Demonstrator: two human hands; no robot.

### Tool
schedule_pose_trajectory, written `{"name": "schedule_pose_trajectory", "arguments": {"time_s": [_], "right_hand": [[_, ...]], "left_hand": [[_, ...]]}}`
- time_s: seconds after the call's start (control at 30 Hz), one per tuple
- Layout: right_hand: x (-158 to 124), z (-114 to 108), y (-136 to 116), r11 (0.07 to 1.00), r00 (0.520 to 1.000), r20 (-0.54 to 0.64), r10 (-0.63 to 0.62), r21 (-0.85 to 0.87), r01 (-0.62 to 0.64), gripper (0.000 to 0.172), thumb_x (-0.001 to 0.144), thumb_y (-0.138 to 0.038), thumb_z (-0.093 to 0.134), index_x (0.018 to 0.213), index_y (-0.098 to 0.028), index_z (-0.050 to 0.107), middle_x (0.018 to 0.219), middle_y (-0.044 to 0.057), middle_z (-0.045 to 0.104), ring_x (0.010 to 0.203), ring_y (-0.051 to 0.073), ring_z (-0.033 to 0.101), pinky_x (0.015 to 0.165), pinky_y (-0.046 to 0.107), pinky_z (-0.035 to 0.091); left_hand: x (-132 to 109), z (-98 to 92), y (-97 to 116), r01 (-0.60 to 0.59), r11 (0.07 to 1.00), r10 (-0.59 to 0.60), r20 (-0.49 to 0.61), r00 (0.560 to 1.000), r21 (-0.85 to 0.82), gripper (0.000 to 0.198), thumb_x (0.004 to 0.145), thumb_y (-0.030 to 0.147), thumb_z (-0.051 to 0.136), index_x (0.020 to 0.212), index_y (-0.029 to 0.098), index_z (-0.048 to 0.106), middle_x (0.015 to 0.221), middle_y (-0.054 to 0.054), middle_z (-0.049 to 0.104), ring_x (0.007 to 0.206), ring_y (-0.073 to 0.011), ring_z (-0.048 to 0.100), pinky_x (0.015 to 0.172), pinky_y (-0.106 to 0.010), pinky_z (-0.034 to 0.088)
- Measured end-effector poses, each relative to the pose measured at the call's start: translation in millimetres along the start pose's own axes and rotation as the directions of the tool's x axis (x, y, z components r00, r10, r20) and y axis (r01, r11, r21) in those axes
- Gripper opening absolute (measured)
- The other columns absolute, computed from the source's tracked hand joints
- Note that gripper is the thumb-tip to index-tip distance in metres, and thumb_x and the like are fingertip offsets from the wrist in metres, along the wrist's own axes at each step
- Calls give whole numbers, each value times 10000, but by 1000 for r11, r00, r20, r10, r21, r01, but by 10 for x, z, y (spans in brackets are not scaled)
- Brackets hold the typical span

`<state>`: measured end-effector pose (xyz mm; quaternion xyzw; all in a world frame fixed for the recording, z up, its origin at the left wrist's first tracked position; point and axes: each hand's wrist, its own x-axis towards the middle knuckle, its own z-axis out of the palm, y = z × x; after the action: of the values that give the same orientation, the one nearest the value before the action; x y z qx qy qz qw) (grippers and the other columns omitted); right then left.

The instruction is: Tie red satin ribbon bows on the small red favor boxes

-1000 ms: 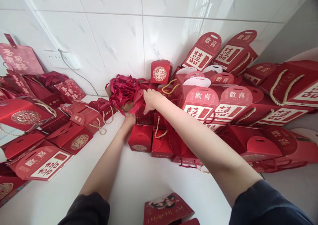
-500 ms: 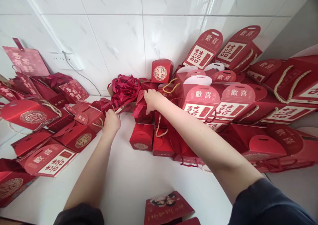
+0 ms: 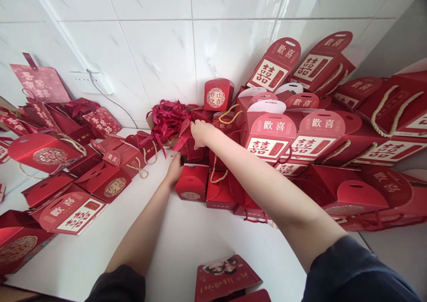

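My right hand (image 3: 201, 134) reaches over a small red gift box (image 3: 192, 153), its fingers curled on the upper part beside a dark red ribbon. Low at the box's left side is my left hand (image 3: 174, 171); its fingertips are hidden against or behind the box, so its grip cannot be made out. Just behind lies a heap of dark red ribbons (image 3: 169, 122) in a brown box. In front of the held box, a closed red box (image 3: 191, 182) with a gold round emblem stands close to my left wrist.
Stacked red gift boxes (image 3: 270, 130) with rope handles fill the right side. More red boxes (image 3: 100, 177) and pink-red bags (image 3: 42, 84) crowd the left. A red box with printed figures (image 3: 227, 277) lies at the front of the white table (image 3: 160, 257). Tiled wall behind.
My left hand has moved right, from beside the rope-handled boxes at left to the lower side of the small gift box. My right hand stays on its top, barely shifted.
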<state>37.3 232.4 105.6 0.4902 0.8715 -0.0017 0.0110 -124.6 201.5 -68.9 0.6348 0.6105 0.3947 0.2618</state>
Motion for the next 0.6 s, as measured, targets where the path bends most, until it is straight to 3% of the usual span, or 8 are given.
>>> {"name": "schedule_pose_trajectory", "arguments": {"time_s": [0.13, 0.23, 0.43, 0.6], "right_hand": [[-22, -71, 8, 996, 994, 65, 82, -28, -81, 860, 587, -156, 877, 1349, -9, 507, 1323, 289, 508, 1239, 392, 527, 990, 452, 493], [-65, -93, -8, 995, 993, 61, 100, -36, -98, 771, 638, -152, 838, 1335, -31, 532, 1313, 283, 523, 1238, 376, 536, 979, 442, 500], [-204, -76, -51, 997, 997, -21, 72, -27, -73, 633, 747, -79, 692, 1336, 51, 501, 1334, 306, 504, 1268, 364, 504, 1018, 415, 471], [-371, -188, -29, 1000, 986, -167, -8, 4, 9, 601, 830, -22, 538, 1410, 46, 398, 1394, 278, 468, 1311, 298, 472, 1068, 368, 431]], "left_hand": [[-34, -19, -29, -115, 991, 111, 68, 992, 64, 513, 772, 315, 613, 1270, 195, 594, 1204, -85, 677, 1197, -306, 582, 1022, -459, 483], [54, -136, -94, -176, 974, 162, 101, 982, 140, 437, 764, 245, 583, 1191, 192, 657, 1163, -72, 698, 1154, -290, 604, 1018, -443, 487], [283, -379, -333, -141, 910, 159, -12, 987, 389, 408, 765, 91, 441, 1064, 134, 715, 1208, -143, 655, 1208, -333, 541, 1084, -505, 387], [248, -380, -375, -140, 836, 174, -14, 985, 531, 484, 769, 47, 407, 1165, 146, 666, 1244, -141, 610, 1204, -281, 532, 1063, -415, 416]]}}
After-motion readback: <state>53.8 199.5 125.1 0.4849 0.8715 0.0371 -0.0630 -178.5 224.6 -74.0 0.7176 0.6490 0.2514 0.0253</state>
